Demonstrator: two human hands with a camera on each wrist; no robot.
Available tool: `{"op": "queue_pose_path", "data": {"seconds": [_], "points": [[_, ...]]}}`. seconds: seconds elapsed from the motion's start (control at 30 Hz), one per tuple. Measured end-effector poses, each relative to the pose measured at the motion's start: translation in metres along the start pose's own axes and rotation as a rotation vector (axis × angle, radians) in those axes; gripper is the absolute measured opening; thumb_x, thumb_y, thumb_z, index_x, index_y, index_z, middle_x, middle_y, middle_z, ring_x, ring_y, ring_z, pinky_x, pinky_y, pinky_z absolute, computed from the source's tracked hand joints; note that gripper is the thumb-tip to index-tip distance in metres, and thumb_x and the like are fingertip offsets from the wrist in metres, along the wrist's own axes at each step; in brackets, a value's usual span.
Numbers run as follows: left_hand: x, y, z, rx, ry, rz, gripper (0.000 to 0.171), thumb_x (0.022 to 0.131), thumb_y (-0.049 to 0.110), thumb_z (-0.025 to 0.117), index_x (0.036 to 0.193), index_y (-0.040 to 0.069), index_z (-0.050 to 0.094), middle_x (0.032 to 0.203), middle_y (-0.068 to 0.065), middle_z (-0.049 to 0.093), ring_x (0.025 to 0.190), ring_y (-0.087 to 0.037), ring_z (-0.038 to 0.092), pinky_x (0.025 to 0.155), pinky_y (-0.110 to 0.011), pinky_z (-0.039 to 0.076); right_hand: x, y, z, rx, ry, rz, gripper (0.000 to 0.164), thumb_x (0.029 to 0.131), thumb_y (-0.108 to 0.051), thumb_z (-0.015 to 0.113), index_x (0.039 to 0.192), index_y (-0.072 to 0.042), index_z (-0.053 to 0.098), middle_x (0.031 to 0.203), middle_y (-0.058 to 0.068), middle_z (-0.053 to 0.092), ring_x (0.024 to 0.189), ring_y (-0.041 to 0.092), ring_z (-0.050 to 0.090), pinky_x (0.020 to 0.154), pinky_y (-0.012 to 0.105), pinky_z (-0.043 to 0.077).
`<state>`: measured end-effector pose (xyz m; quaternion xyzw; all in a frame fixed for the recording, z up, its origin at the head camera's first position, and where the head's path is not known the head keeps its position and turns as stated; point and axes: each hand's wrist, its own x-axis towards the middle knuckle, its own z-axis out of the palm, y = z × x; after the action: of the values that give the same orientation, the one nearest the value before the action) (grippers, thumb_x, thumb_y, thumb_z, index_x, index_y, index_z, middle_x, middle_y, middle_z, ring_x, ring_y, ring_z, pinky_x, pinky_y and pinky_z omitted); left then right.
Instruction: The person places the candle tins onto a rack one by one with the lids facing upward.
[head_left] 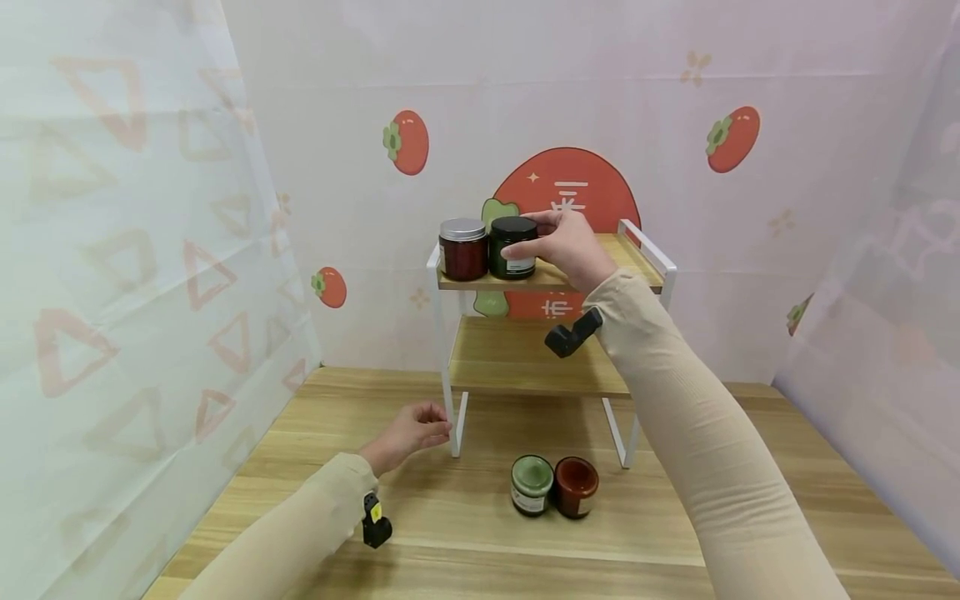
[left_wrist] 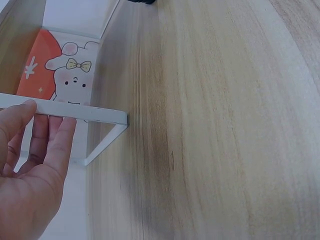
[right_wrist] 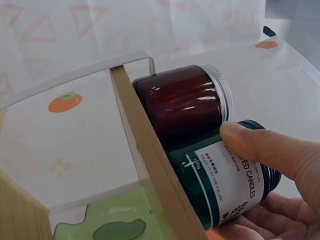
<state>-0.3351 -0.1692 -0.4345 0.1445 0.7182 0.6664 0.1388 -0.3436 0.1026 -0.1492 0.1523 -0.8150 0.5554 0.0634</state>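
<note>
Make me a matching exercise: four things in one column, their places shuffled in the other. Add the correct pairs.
Things
1. Silver-lidded red jar
2. Black-lidded green jar
3. Pale green jar
4. Left hand

Places
A. On the table, beside a small red jar
B. At the white shelf leg
C. At the left end of the top shelf
D. In the grip of the right hand

Pairs: 1-C, 2-D, 3-A, 4-B
</note>
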Motion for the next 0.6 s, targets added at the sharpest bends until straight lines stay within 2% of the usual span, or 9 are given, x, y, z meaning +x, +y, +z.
{"op": "queue_pose_path", "data": {"seconds": [0.43,0.6], "points": [[-0.0006,0.0004,-0.0007,-0.004,0.019,0.003,0.010,0.093,0.000,0.060,0.100,-0.003,0.053,0.097,-0.006,0.058,0.104,-0.031,0.061,0.089,-0.032,0.057,0.0015,0.0003,0.0026,0.019,-0.056,0.012,0.067,0.082,-0.011,0.077,0.141,-0.006,0.046,0.127,0.015,0.057,0.108,0.021,0.053,0.091,0.029,0.049],[-0.0008,-0.0002,0.0003,0.000,0.023,0.006,0.010,0.093,0.000,0.060,0.100,-0.002,0.054,0.097,-0.006,0.058,0.104,-0.031,0.061,0.089,-0.032,0.057,0.0023,0.0021,0.0018,0.006,-0.061,0.010,0.068,0.082,-0.012,0.077,0.142,-0.006,0.044,0.129,0.016,0.056,0.110,0.022,0.052,0.093,0.031,0.048]]}}
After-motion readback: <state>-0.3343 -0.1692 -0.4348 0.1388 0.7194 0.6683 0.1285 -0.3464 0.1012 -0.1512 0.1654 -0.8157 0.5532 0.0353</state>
